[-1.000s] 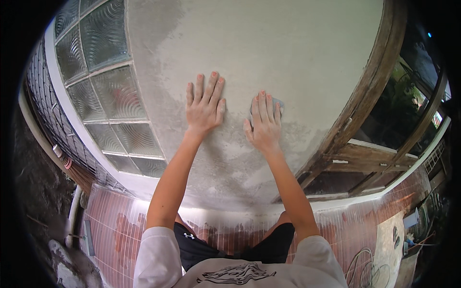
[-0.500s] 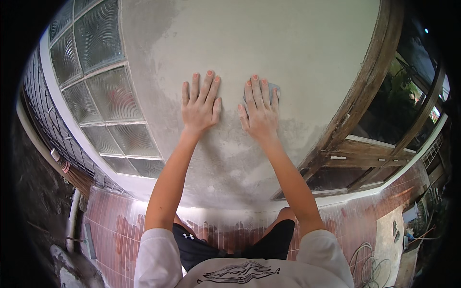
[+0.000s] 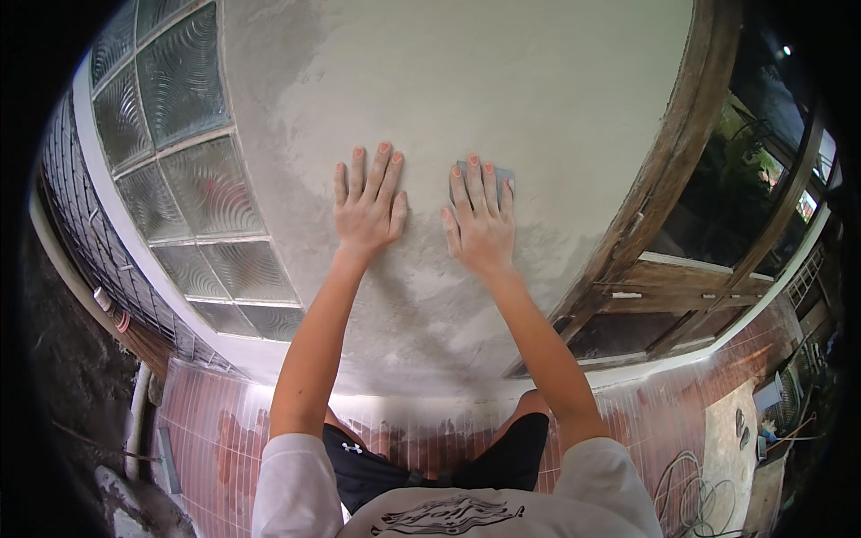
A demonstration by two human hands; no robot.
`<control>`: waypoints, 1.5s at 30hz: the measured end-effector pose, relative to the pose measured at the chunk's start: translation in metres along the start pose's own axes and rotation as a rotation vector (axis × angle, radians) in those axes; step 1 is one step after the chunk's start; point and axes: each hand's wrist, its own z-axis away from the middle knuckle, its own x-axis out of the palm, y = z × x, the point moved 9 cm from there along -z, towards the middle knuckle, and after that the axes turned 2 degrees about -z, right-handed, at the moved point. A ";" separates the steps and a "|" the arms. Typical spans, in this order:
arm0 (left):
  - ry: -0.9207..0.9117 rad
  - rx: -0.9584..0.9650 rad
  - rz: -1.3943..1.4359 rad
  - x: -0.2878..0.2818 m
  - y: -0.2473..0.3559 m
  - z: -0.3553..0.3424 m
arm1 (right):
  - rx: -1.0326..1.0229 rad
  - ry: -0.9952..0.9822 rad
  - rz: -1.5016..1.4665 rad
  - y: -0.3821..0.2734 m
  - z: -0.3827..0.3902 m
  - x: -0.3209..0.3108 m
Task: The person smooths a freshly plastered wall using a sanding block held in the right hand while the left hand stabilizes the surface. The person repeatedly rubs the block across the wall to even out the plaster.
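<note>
My left hand [image 3: 368, 204] lies flat on a plastered wall [image 3: 430, 81], fingers stretched out and slightly apart, with nothing in it. To its right, my right hand [image 3: 482, 222] presses a grey sheet of sandpaper [image 3: 505, 176] flat against the same wall. The sheet's top and right edges show past the fingers; the rest is hidden beneath them. Pale dust coats both hands. Around them the plaster is smooth and light above, patchy and darker grey below.
A glass-block window [image 3: 211, 184] borders the wall on the left, a wooden-framed glass door [image 3: 664, 224] on the right. Below is a dusty red tiled floor [image 3: 224, 430]. A broom [image 3: 134, 336] stands at far left; a coiled hose [image 3: 686, 489] lies at lower right.
My right hand and the sandpaper have slid slightly down the wall, and the sheet shows at a different angle under the fingers. My left hand stays flat; the whole view has shifted a little.
</note>
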 end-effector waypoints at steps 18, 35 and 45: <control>0.030 0.018 -0.025 -0.003 0.000 0.001 | -0.007 0.043 -0.089 0.002 0.014 -0.016; 0.033 0.003 0.023 -0.004 -0.002 0.006 | 0.115 -0.012 -0.138 0.003 0.016 0.000; 0.040 0.003 0.011 -0.006 -0.002 0.009 | 0.150 -0.039 -0.060 0.005 0.021 0.005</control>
